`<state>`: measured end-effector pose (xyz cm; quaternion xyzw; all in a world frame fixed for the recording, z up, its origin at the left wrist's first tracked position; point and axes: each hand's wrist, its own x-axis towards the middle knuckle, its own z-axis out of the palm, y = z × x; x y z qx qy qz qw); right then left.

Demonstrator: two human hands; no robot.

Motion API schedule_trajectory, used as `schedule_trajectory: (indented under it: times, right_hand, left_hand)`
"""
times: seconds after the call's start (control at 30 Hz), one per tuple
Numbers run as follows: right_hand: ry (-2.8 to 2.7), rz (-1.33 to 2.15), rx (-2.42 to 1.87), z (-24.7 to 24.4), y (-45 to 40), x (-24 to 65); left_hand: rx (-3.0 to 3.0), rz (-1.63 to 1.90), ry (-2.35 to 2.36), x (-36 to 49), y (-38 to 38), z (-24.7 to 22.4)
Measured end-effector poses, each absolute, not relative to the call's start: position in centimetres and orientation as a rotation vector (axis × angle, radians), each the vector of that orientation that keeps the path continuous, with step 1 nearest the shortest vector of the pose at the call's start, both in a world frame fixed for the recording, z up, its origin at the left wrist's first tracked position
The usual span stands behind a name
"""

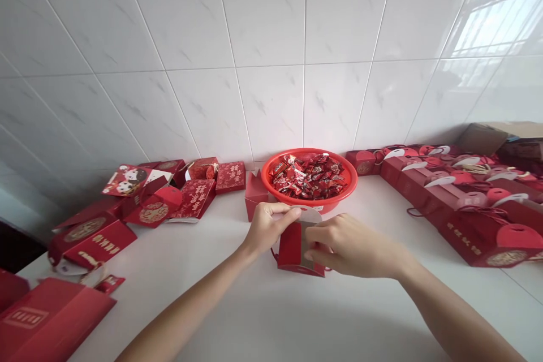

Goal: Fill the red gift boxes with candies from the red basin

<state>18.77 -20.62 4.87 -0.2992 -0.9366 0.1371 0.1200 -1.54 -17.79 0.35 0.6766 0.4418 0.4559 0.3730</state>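
A small red gift box (pixel 290 246) stands on the white table in front of me, its top flaps raised and a grey inner side showing. My left hand (pixel 268 227) pinches the rounded top flap at the box's far left. On the right side, my right hand (pixel 345 243) has its fingers curled at the box's opening, and their tips are partly hidden. Just behind the box sits a red plastic basket (pixel 351 184) full of red-wrapped candies (pixel 311 176). Another red box (pixel 254 195) stands left of the basket, against its rim.
Rows of red gift boxes (pixel 441 203) line the right side, with a cardboard box (pixel 483 138) behind them. Several red boxes and packets (pixel 193 198) lie at the left. A large red box (pixel 46 317) is at the near left. A tiled wall (pixel 271 102) rises behind.
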Motion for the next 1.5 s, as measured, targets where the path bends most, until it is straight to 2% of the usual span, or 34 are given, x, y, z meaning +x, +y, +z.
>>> schedule_trajectory:
  times: [0.17,0.27,0.4,0.57,0.67,0.83,0.97,1.13,1.37,1.5]
  right_hand:
    - [-2.748,0.665,-1.013,5.6,-20.3,20.0]
    - [-2.724,0.707,-1.109,5.8,-19.7,20.6]
    - [-2.689,0.597,-1.3,5.9,-18.3,21.7]
    - [-2.657,0.841,-1.443,5.0,-16.2,22.7]
    - [-2.767,0.818,-1.529,3.8,-15.5,22.2]
    - [-2.911,0.574,-1.508,3.2,-15.7,21.3]
    - [-2.69,0.392,-1.346,4.4,-17.1,21.3]
    - [-2.731,0.58,-1.002,5.2,-18.5,21.1]
    - [-2.728,0.634,-1.458,5.0,-17.4,22.1]
    - [-2.617,0.987,-1.502,4.7,-16.4,22.3]
  left_hand:
    - [1.9,1.123,1.37,-1.1,-17.8,-0.5]
    - [1.955,1.025,1.4,-1.3,-17.8,-0.4]
    - [1.802,0.723,1.242,-3.0,-17.1,1.0]
    - [1.694,0.36,0.98,-7.0,-15.0,2.3]
    - [1.665,0.265,0.849,-9.1,-13.9,1.9]
    - [1.662,0.225,0.893,-10.3,-13.7,1.7]
    - [1.644,0.265,0.983,-8.9,-14.8,2.3]
    - [1.634,0.26,0.957,-6.5,-16.3,2.5]
    - [1.552,0.237,0.9,-6.2,-16.1,0.9]
    - [1.559,0.233,0.927,-5.8,-16.3,0.5]
